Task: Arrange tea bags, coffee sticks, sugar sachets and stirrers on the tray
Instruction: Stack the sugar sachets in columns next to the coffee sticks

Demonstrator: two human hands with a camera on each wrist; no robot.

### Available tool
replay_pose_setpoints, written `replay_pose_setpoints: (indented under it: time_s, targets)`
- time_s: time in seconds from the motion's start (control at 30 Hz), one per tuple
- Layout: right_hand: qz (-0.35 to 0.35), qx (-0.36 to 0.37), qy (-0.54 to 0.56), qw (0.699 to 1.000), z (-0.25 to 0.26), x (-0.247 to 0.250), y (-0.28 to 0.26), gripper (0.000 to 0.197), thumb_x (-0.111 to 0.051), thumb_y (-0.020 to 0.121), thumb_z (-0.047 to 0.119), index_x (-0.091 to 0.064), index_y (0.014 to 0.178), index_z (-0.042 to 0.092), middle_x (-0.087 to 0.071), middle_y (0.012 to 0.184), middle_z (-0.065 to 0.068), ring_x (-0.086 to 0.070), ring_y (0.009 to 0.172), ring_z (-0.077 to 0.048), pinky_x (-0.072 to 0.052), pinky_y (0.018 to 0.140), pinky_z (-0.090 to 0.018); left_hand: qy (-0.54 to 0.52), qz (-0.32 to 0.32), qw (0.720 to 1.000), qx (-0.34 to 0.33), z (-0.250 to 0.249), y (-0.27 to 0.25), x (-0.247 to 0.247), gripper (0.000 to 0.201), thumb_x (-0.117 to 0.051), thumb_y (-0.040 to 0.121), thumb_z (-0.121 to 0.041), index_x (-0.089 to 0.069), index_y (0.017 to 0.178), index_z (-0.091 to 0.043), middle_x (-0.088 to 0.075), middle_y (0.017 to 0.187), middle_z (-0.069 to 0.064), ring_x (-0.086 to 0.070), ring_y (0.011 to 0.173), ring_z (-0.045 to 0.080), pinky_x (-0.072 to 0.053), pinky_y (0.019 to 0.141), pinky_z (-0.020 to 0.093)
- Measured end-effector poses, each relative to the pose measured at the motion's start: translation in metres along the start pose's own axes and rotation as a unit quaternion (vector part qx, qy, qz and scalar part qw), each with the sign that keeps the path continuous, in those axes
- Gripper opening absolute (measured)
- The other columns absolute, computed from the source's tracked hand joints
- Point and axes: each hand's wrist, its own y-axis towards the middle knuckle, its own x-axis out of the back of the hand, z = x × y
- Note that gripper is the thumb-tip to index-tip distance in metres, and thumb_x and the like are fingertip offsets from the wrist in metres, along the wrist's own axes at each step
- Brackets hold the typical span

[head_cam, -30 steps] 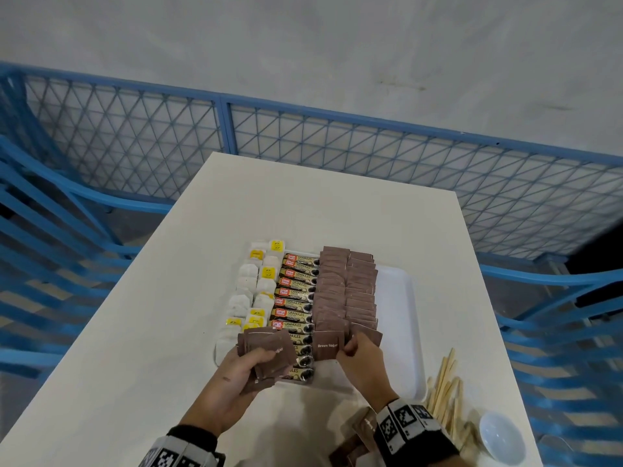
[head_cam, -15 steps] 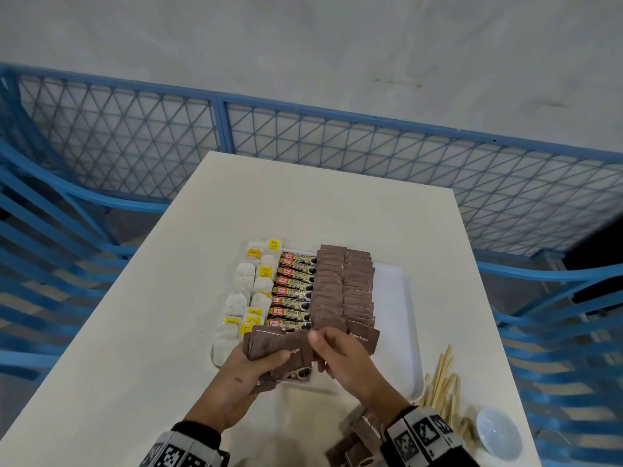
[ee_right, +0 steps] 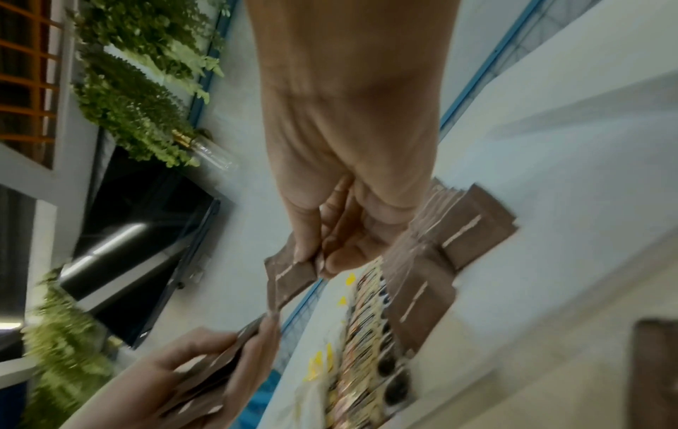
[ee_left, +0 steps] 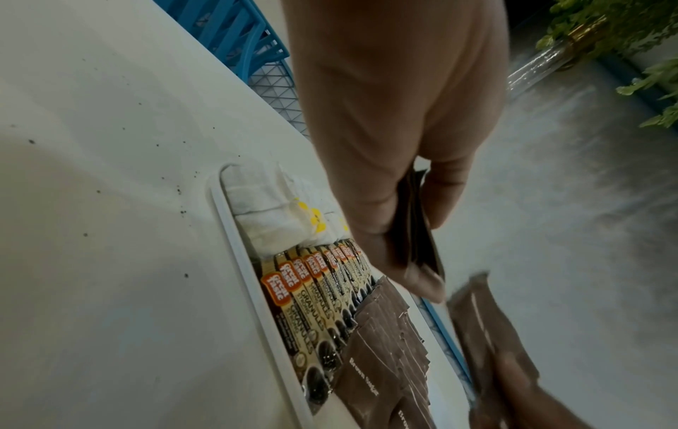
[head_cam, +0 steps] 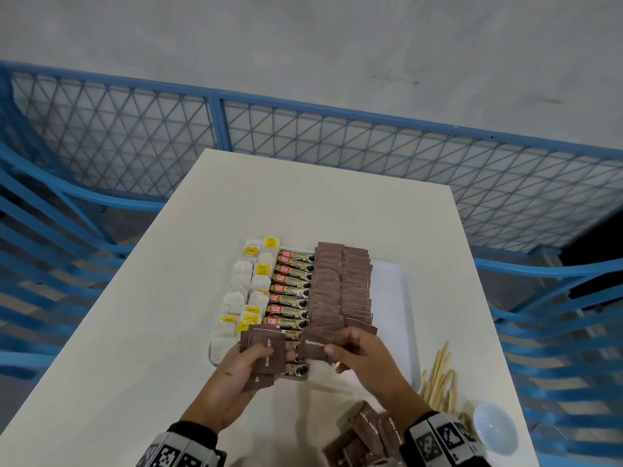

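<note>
Left hand (head_cam: 236, 375) fingers grip a spare stack of sugar sachets (head_cam: 264, 352) as supply; right hand (head_cam: 357, 355) fingers pinch one sachet (head_cam: 315, 345), apparently for the tray (head_cam: 394, 298) rows' near end.

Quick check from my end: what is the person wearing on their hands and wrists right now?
Both hands are bare, with no gloves or rings visible. The left hand and the right hand each have a wrist band of grey and white blocks printed with black square-pattern markers. A dark cuff sits ahead of the left band.
</note>
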Motion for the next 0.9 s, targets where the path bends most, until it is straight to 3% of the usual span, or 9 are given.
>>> replay_pose_setpoints:
  time_s: [0.13, 0.23, 0.4, 0.5, 0.57, 0.67, 0.73, 0.9]
  targets:
    - [-0.120, -0.031, -0.052, 0.991, -0.013, 0.033, 0.004, 0.004, -0.066, 0.084, 0.006, -0.065, 0.086, 0.003, -0.067, 0.069, -0.003, -0.060, 0.061, -0.009, -0.048, 0.054, -0.015, -0.001, -0.006, 1.000, -0.007, 0.001, -0.001, 0.001, 0.026, -0.047, 0.091, 0.004, -0.060, 0.113, 0.002, -0.071, 0.099, 0.021, -0.072, 0.086, 0.026, -0.059, 0.068, 0.029]
    - [-0.182, -0.069, -0.084, 0.977, -0.028, 0.054, 0.010, 0.004, -0.070, 0.081, 0.011, -0.066, 0.081, 0.009, -0.070, 0.073, -0.004, -0.062, 0.070, -0.016, -0.047, 0.060, -0.022, 0.023, -0.012, 1.000, -0.013, 0.001, -0.001, -0.001, 0.025, -0.052, 0.089, 0.003, -0.062, 0.111, -0.001, -0.071, 0.101, 0.020, -0.072, 0.087, 0.026, -0.059, 0.073, 0.031]
    - [-0.197, -0.115, -0.154, 0.961, -0.048, 0.065, 0.019, 0.009, -0.074, 0.077, 0.015, -0.066, 0.076, 0.014, -0.072, 0.076, -0.003, -0.065, 0.077, -0.021, -0.049, 0.071, -0.032, 0.073, -0.023, 0.997, -0.017, 0.000, -0.005, -0.004, 0.024, -0.062, 0.086, -0.006, -0.064, 0.110, -0.008, -0.074, 0.084, 0.010, -0.070, 0.068, 0.016, -0.047, 0.053, 0.020]
    - [-0.203, -0.123, -0.155, 0.959, -0.049, 0.059, 0.022, 0.011, -0.073, 0.077, 0.011, -0.062, 0.077, 0.008, -0.069, 0.076, -0.009, -0.059, 0.063, -0.019, -0.050, 0.065, -0.031, 0.064, -0.034, 0.997, -0.014, -0.001, -0.004, -0.003, 0.036, -0.072, 0.077, -0.009, -0.062, 0.112, -0.007, -0.072, 0.078, 0.009, -0.064, 0.057, 0.012, -0.042, 0.044, 0.017]
    - [-0.206, -0.124, -0.152, 0.959, -0.048, 0.053, 0.023, 0.012, -0.071, 0.078, 0.010, -0.060, 0.078, 0.006, -0.067, 0.072, -0.009, -0.055, 0.057, -0.016, -0.049, 0.060, -0.029, 0.060, -0.040, 0.997, -0.014, -0.001, -0.004, -0.002, 0.035, -0.070, 0.080, -0.008, -0.062, 0.114, -0.007, -0.072, 0.083, 0.012, -0.066, 0.063, 0.015, -0.043, 0.044, 0.017]
    - [-0.215, -0.121, -0.167, 0.954, -0.048, 0.048, 0.027, 0.015, -0.071, 0.078, 0.013, -0.058, 0.074, 0.010, -0.066, 0.065, -0.003, -0.059, 0.057, -0.015, -0.050, 0.064, -0.031, 0.053, -0.041, 0.998, -0.015, 0.000, -0.004, -0.001, 0.027, -0.061, 0.086, -0.006, -0.062, 0.113, -0.007, -0.071, 0.082, 0.012, -0.066, 0.063, 0.015, -0.042, 0.044, 0.017]
    - [-0.218, -0.121, -0.172, 0.953, -0.049, 0.046, 0.029, 0.014, -0.071, 0.078, 0.015, -0.057, 0.075, 0.010, -0.065, 0.063, -0.002, -0.059, 0.056, -0.013, -0.047, 0.060, -0.025, 0.049, -0.036, 0.998, -0.017, 0.001, -0.004, -0.001, 0.025, -0.060, 0.087, -0.006, -0.063, 0.112, -0.006, -0.070, 0.078, 0.012, -0.062, 0.059, 0.013, -0.041, 0.043, 0.017]
    - [-0.221, -0.115, -0.174, 0.953, -0.048, 0.042, 0.032, 0.017, -0.069, 0.081, 0.014, -0.053, 0.076, 0.009, -0.065, 0.070, -0.006, -0.061, 0.054, -0.012, -0.042, 0.048, -0.012, 0.054, -0.047, 0.997, -0.018, 0.003, -0.002, -0.002, 0.019, -0.059, 0.088, -0.009, -0.064, 0.106, -0.008, -0.072, 0.080, 0.012, -0.067, 0.068, 0.019, -0.047, 0.055, 0.022]
